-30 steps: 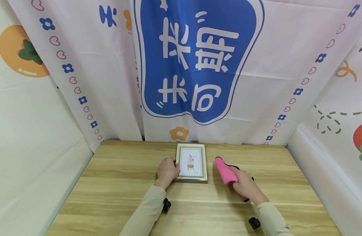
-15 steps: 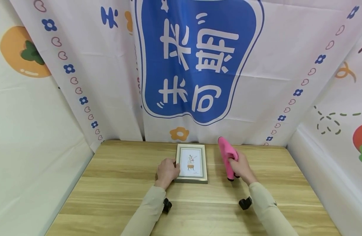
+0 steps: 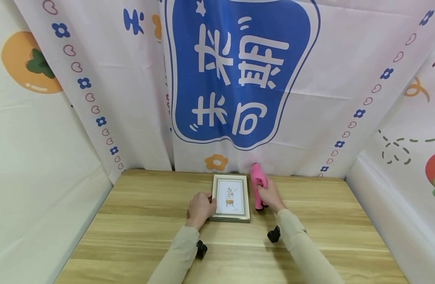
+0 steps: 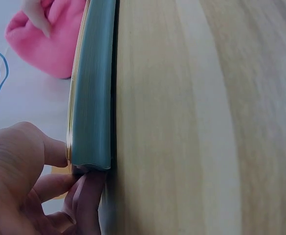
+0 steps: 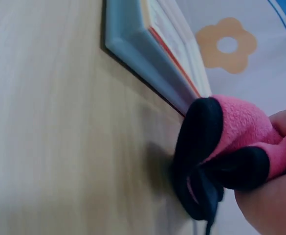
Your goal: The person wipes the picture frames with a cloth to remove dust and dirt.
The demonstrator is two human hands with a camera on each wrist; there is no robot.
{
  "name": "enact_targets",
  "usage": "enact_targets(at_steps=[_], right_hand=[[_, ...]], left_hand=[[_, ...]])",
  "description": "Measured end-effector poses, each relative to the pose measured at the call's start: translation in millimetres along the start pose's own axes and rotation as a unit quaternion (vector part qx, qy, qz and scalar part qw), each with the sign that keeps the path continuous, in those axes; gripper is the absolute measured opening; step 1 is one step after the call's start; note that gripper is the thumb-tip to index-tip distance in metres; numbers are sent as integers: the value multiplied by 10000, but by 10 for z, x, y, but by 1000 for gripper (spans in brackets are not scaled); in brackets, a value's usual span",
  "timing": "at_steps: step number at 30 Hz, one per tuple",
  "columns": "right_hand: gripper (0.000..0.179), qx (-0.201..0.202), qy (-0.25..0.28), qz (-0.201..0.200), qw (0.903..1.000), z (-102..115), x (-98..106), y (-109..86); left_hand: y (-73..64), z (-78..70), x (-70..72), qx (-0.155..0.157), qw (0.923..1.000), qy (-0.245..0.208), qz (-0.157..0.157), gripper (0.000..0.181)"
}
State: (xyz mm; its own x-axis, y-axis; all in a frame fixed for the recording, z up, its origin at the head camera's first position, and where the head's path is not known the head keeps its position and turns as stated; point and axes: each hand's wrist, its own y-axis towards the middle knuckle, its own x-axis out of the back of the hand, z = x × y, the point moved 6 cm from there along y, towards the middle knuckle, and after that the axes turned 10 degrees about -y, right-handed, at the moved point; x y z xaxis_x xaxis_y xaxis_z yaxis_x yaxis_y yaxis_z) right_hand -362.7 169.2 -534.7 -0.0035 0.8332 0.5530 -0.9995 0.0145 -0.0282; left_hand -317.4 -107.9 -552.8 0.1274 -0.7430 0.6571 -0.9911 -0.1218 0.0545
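A picture frame with a pale gold border and a potted-plant print lies face up near the table's back edge. My left hand holds its left side. In the left wrist view, the thumb sits at the top edge of the frame and fingers are below its corner. Just right of the frame, my right hand grips a bunched pink cloth with black edging. In the right wrist view, the cloth overlaps the far end of the frame's side; whether they touch I cannot tell.
Both hands work over a wood-grain table. A white curtain with a blue printed panel hangs along its back edge. White printed side walls stand left and right. Small black cameras are worn at the wrists.
My right hand has moved left and slightly up with the pink cloth, from over the right part of the table to beside the frame. The left hand and the frame have stayed put.
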Motion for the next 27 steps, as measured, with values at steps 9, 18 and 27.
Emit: enact_targets(at_steps=[9, 18, 27], right_hand=[[36, -5, -62, 302, 9995, 8, -317, 85], [34, -110, 329, 404, 9986, 4, -350, 110], [29, -236, 342, 404, 9983, -19, -337, 39]], left_hand=[[-28, -13, 7, 95, 9998, -173, 25, 27], [-10, -26, 16, -58, 10000, 19, 12, 17], [-24, -62, 5, -190, 9998, 8, -48, 18]])
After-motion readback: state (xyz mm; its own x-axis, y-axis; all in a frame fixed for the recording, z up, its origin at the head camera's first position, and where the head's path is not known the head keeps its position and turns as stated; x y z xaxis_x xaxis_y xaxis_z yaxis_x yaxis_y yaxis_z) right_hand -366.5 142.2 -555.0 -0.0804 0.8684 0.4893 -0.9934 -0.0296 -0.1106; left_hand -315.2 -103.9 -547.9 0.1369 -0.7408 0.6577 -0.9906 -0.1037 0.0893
